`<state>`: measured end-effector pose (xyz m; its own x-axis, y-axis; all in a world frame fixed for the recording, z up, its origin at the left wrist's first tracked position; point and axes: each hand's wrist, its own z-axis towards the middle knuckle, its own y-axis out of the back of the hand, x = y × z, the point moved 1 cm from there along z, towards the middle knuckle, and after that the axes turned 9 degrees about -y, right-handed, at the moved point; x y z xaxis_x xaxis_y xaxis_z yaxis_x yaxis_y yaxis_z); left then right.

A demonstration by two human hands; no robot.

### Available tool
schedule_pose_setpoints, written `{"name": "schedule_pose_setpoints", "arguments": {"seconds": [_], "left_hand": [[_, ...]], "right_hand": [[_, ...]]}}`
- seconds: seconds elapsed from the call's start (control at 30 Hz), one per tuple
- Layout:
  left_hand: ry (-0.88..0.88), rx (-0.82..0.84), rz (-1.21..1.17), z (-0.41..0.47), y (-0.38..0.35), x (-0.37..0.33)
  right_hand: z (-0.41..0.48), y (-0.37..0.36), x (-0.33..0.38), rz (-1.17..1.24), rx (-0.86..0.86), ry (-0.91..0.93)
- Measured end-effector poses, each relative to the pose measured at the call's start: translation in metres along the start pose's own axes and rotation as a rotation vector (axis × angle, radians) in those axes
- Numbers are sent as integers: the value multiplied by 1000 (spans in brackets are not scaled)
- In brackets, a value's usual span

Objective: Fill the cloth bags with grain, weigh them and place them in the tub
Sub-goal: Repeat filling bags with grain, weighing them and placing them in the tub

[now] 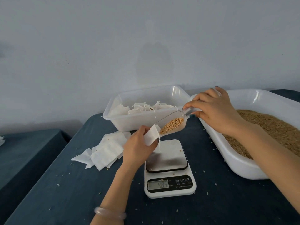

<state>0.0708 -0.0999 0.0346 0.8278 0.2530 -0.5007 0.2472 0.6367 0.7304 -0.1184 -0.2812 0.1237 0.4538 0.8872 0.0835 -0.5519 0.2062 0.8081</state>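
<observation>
My left hand grips a small white cloth bag above the white digital scale, its mouth turned toward the scoop. My right hand holds the handle of a clear plastic scoop, tilted down to the left, with golden grain lying at its lip against the bag's mouth. The scale's steel plate is bare. A large white tub of grain stands on the right. A clear tub behind the scale holds several filled, tied bags.
A loose stack of flat empty bags lies left of the scale on the dark blue tablecloth. Stray grains are scattered over the cloth. A second dark table stands lower left. A grey wall rises behind.
</observation>
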Motion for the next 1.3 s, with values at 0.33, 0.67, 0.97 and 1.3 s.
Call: {"name": "schedule_pose_setpoints", "arguments": {"seconds": [0.33, 0.67, 0.97, 1.3], "left_hand": [[-57, 52, -139, 0, -5, -3], [-32, 43, -266, -1, -5, -7], [-20, 34, -341, 0, -4, -7], [-20, 9, -406, 0, 1, -11]], "right_hand": [[9, 11, 4, -70, -52, 134], [18, 29, 5, -122, -119, 208], [20, 31, 0, -138, -138, 200], [17, 32, -7, -114, -163, 156]]}}
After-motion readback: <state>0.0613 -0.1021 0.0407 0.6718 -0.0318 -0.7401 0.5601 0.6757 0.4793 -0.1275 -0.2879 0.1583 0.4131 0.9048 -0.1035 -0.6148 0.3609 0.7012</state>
